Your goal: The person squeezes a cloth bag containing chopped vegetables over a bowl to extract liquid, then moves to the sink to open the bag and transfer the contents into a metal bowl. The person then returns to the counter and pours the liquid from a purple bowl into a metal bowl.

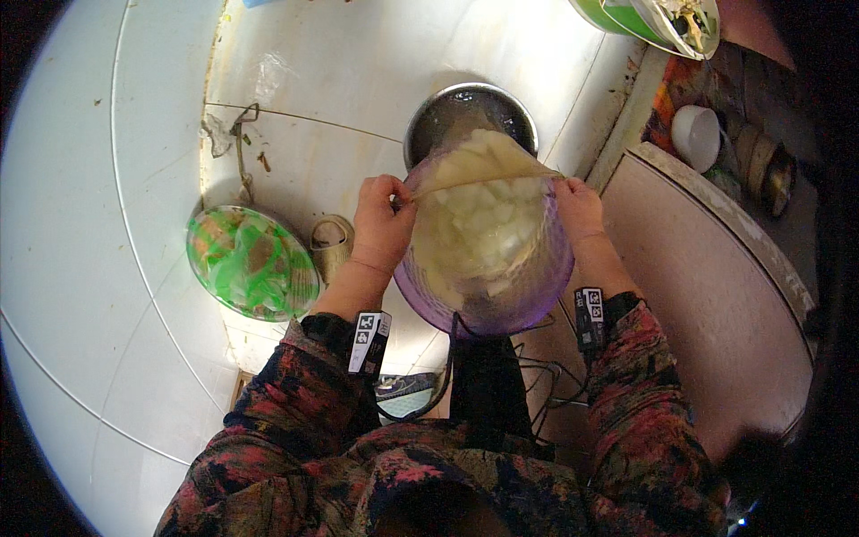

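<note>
A translucent purple basin (483, 315) is tilted away from me, its far side over a round metal pot (517, 111). Pale cut chunks (483, 215), perhaps a vegetable, lie inside it in cloudy liquid. My left hand (382, 218) grips its left rim, and my right hand (579, 211) grips its right rim. A straight tan edge runs between both hands. Beyond that edge, a pale yellowish sheet (480, 154) reaches over the pot; whether it is pouring liquid or thin mesh I cannot tell. Dark liquid shows in the pot.
Left of my hands stands a bin (254, 262) lined with a green bag, beside a small beige container (331, 243). A green bucket (607, 17) with scraps is at the upper right. A white bowl (695, 139) sits beyond the pinkish panel (711, 295). Dark cables (550, 376) hang below the basin.
</note>
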